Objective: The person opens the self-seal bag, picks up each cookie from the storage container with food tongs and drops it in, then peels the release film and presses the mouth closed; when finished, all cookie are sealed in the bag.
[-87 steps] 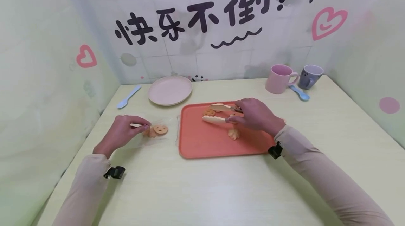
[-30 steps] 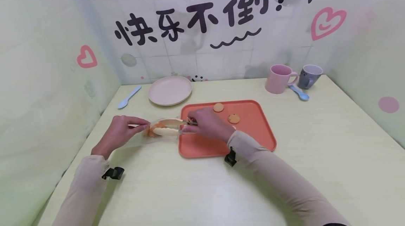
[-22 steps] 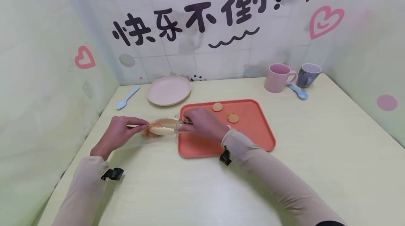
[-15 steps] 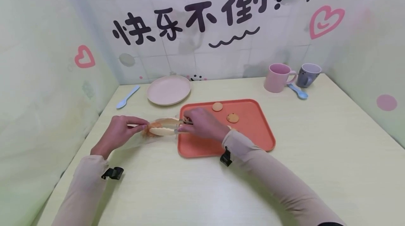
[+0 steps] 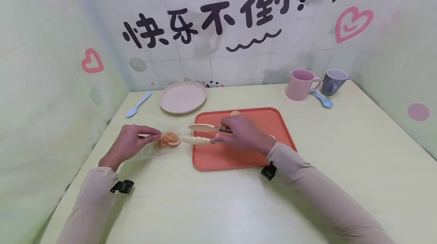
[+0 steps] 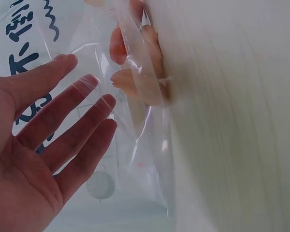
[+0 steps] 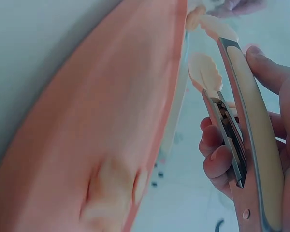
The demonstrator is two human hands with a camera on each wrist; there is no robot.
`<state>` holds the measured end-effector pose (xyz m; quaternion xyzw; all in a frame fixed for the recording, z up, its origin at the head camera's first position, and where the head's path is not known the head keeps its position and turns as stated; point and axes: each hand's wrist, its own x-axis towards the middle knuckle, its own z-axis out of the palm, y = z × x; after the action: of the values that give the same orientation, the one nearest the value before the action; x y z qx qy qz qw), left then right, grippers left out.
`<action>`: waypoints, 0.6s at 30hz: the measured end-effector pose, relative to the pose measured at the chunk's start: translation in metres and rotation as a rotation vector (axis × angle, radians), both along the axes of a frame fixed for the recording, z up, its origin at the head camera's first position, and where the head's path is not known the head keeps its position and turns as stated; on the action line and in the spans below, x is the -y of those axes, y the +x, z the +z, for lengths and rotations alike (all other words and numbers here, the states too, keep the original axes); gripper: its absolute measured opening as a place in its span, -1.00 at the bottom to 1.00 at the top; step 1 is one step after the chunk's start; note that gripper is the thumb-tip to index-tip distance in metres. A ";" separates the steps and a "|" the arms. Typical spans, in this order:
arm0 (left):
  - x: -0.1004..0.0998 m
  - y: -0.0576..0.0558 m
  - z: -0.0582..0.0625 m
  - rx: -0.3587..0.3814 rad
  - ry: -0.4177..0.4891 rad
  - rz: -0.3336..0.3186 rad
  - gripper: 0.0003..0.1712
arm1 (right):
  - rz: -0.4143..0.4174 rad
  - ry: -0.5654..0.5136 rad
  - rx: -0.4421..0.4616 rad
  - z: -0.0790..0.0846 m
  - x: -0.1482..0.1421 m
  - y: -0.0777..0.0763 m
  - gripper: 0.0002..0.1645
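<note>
Between thumb and fingertips my left hand (image 5: 128, 143) pinches the edge of a clear plastic bag (image 6: 135, 130), which lies on the table. Inside the bag are several cookies (image 5: 170, 138), one of them pretzel-shaped. My right hand (image 5: 244, 132) grips a pair of tongs (image 7: 253, 130) with cream scalloped tips, spread apart with nothing between them. The tips point left, at the bag's mouth and over the left edge of the orange tray (image 5: 211, 160). On the tray, a round cookie (image 5: 235, 113) shows behind my right hand, which hides other parts of the tray.
A pink plate (image 5: 182, 98) and a blue spoon (image 5: 138, 104) lie at the back left. Back right stand a pink mug (image 5: 298, 86) and a purple cup (image 5: 332, 84), with another blue spoon (image 5: 322, 99) by them. A printed curtain hangs behind the table.
The tongs went from the tray's cookies left into the bag, then drew back right with tips spread. A pretzel-shaped cookie now lies in the bag. My left hand stayed put.
</note>
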<state>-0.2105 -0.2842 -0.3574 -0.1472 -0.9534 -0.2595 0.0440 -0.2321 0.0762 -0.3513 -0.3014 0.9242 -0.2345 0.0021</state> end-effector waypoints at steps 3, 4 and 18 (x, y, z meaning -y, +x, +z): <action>-0.001 0.000 0.000 -0.003 0.002 0.000 -0.80 | -0.026 0.040 -0.006 0.005 -0.021 0.001 -0.47; -0.001 0.000 0.000 -0.003 0.002 0.000 -0.80 | -0.030 0.041 -0.008 0.006 -0.027 0.002 -0.47; -0.002 0.002 0.002 0.005 -0.003 -0.008 -0.80 | 0.038 0.120 -0.165 0.013 -0.127 0.015 -0.58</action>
<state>-0.2080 -0.2825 -0.3558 -0.1503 -0.9533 -0.2587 0.0406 -0.2171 0.2035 -0.3379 -0.3364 0.9278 -0.1532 -0.0516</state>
